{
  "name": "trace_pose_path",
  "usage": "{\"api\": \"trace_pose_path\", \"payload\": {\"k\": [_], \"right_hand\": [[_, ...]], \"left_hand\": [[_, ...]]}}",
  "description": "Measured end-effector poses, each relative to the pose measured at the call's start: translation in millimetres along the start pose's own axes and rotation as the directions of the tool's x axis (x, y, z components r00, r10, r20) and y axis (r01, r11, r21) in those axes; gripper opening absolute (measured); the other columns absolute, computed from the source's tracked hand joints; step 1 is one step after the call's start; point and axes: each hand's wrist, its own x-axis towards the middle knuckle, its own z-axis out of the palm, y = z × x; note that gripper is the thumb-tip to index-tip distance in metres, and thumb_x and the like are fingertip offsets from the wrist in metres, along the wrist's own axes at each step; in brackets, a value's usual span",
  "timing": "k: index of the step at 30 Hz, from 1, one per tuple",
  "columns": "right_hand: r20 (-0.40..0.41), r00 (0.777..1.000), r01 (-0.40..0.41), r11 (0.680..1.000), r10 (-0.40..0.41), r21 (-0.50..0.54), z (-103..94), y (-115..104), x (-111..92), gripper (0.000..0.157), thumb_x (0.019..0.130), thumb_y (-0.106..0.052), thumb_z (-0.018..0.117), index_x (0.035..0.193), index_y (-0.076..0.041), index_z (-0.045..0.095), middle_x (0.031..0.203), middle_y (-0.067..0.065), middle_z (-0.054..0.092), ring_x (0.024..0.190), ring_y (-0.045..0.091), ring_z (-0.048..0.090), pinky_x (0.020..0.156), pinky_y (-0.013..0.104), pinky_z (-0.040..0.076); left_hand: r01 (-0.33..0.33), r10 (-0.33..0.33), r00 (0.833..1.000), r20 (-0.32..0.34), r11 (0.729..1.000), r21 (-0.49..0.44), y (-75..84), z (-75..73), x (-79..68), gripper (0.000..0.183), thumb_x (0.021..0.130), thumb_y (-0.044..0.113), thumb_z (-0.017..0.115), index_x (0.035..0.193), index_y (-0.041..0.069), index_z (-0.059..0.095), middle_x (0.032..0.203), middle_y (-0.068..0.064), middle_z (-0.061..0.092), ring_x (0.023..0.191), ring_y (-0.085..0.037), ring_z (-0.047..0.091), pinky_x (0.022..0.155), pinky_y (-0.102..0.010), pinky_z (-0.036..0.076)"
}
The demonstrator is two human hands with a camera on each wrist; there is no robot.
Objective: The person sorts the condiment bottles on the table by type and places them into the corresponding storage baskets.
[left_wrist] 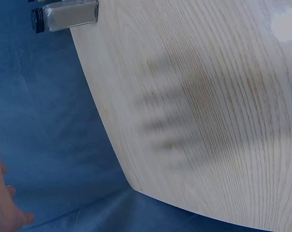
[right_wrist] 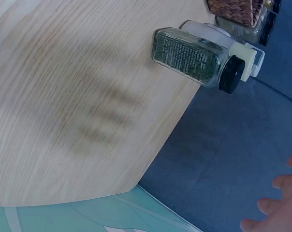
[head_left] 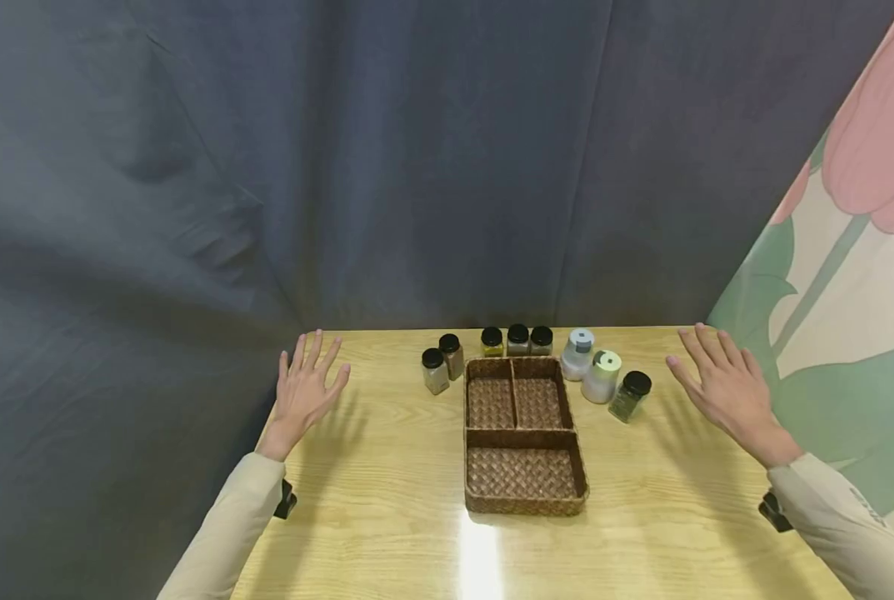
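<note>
My left hand (head_left: 304,397) is held over the table's left side, fingers spread, holding nothing. Over the right side my right hand (head_left: 733,392) hovers the same way, its palm down. Between them lies a brown woven basket (head_left: 525,505) with three compartments. A dark green herb jar (head_left: 626,398) with a black lid stands nearest to the right hand. Beside it are a shaker with a pale green lid (head_left: 601,379) and one with a light blue lid (head_left: 577,357). Nearest to the left hand is a greyish spice jar (head_left: 435,372), with a brownish spice jar (head_left: 452,357) behind it.
Behind the basket stand a yellow spice jar (head_left: 492,342) and two more black-lidded jars, partly hidden by its rim. The wooden table (head_left: 394,467) ends at a dark blue curtain (head_left: 432,167). A flower-patterned cloth (head_left: 851,333) hangs on the right.
</note>
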Motion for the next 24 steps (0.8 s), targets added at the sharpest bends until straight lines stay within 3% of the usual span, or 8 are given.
{"api": "trace_pose_path", "payload": {"k": [4, 18, 24], "right_hand": [[0.012, 1.000, -0.003, 1.000, 0.003, -0.001, 1.6, 0.4, -0.9, 0.067, 0.106, -0.047, 0.035, 0.160, -0.012, 0.016, 0.162, 0.022, 0.014, 0.147, 0.046, 0.005, 0.111, 0.069, 0.007], [0.006, 1.000, -0.004, 1.000, 0.004, -0.006, 4.2, 6.4, -1.9, 0.069, 0.105, -0.049, 0.037, 0.159, -0.010, 0.020, 0.161, 0.022, 0.015, 0.147, 0.046, 0.004, 0.111, 0.069, 0.007], [-0.022, 1.000, 0.006, 1.000, -0.006, -0.010, 4.3, 6.1, -0.5, 0.068, 0.105, -0.047, 0.040, 0.159, -0.011, 0.020, 0.161, 0.022, 0.017, 0.147, 0.045, 0.006, 0.110, 0.069, 0.010]], "left_hand": [[0.010, -0.010, 1.000, 0.027, 1.000, -0.002, -2.0, 0.6, -1.1, 0.067, 0.101, 0.060, 0.033, 0.156, 0.020, 0.034, 0.164, -0.011, 0.013, 0.151, -0.033, 0.000, 0.115, -0.064, 0.001], [0.011, -0.011, 1.000, 0.025, 1.000, -0.014, 0.2, 4.6, 2.9, 0.066, 0.101, 0.058, 0.036, 0.155, 0.020, 0.036, 0.164, -0.009, 0.013, 0.151, -0.031, -0.002, 0.115, -0.063, 0.000], [-0.003, 0.003, 1.000, -0.005, 1.000, -0.002, 1.6, 4.5, 4.5, 0.066, 0.101, 0.058, 0.036, 0.154, 0.018, 0.039, 0.163, -0.012, 0.018, 0.151, -0.033, 0.002, 0.115, -0.064, 0.006]]}}
